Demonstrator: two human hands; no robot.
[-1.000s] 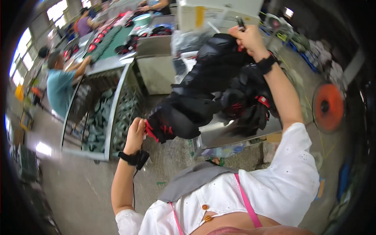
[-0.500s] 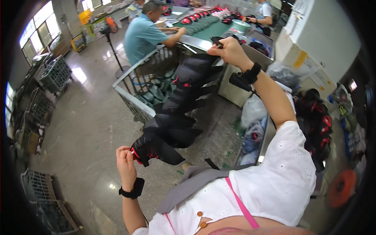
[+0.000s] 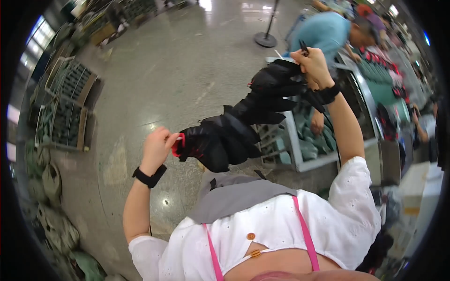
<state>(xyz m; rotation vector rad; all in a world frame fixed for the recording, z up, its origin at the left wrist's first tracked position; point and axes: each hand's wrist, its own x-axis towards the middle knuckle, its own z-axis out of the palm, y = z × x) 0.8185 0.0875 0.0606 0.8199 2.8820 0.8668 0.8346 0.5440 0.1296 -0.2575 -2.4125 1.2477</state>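
A strung row of black shoe uppers [image 3: 236, 122] with red trim hangs between my two hands over the floor, sloping up from left to right. My left hand [image 3: 158, 146] is closed on the red-edged upper at the lower left end. At the upper right end, my right hand [image 3: 313, 67] grips the row, with a small dark piece sticking up from its fingers. The uppers overlap closely, and whatever joins them is mostly hidden. Behind the right end of the row stands a metal-framed crate [image 3: 300, 157] holding green shoe lasts [image 3: 309, 146].
A co-worker in a teal shirt [image 3: 323, 32] bends over the crate, one hand reaching in. A green worktable [image 3: 380, 89] with more uppers lies beyond. There is a round stand base [image 3: 266, 40] on the floor. Barred crates [image 3: 61, 126] and green sacks [image 3: 57, 229] line the left.
My view has swung left, so the crate and co-worker now appear farther right. The co-worker has leaned down toward the crate. Both my hands keep hold of the row of uppers.
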